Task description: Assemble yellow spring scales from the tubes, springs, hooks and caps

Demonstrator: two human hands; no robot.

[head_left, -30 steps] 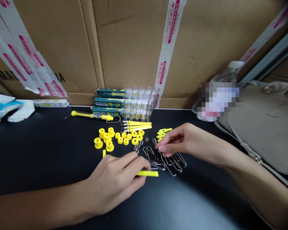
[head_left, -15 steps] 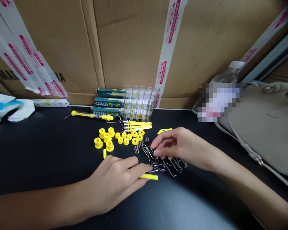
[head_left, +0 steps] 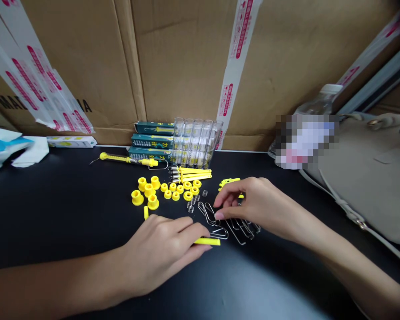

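Observation:
My left hand (head_left: 170, 246) is closed around a flat yellow plastic strip (head_left: 208, 242), whose end sticks out past the fingertips. At the index fingertip a bent wire hook (head_left: 222, 233) pokes out; whether the fingers also pinch it I cannot tell. My right hand (head_left: 243, 202) hovers low over a cluster of metal wire hooks (head_left: 235, 231). Its thumb and index finger are curled but a little apart, and I see nothing between them. More looped hooks (head_left: 205, 212) lie just left of its thumb. Small coiled springs (head_left: 190, 206) rest beyond them.
Several yellow flanged caps (head_left: 149, 191) and rings (head_left: 187, 195) lie beyond my left hand. Yellow scale rods (head_left: 196, 174), an assembled spring scale (head_left: 130, 159), clear tubes (head_left: 197, 142) and green boxes (head_left: 151, 141) sit at the back. A bottle (head_left: 315, 109) and bag (head_left: 366, 178) stand right.
My right hand has drawn back slightly to the right, its thumb and index finger a bit farther from the looped hooks. The strip in my left hand has tilted up a little.

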